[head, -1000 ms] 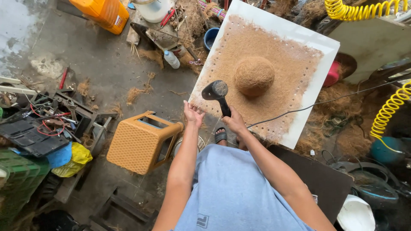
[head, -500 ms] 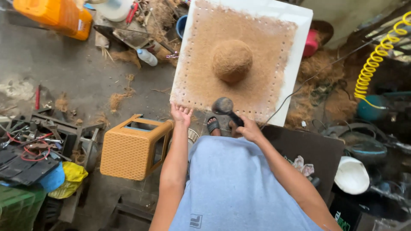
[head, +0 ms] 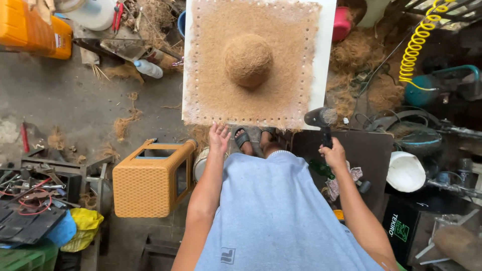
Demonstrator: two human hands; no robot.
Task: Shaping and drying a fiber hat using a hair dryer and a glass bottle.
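We look down on a white board (head: 325, 60) covered with a brown fibre mat (head: 251, 95) that rises into a rounded dome (head: 248, 59) at its middle. Our left hand (head: 219, 138) rests with fingers spread loosely at the near edge of the mat, holding nothing. Our right hand (head: 334, 154) is wrapped around the handle of a black hair dryer (head: 321, 120), whose head sits just off the board's near right corner, above a dark tabletop (head: 371, 150). To the left of our legs stands an orange plastic stool (head: 150, 183) on the concrete floor (head: 75, 105). A yellow coiled hose (head: 419, 42) hangs at far right, above loose fibre on the ground.
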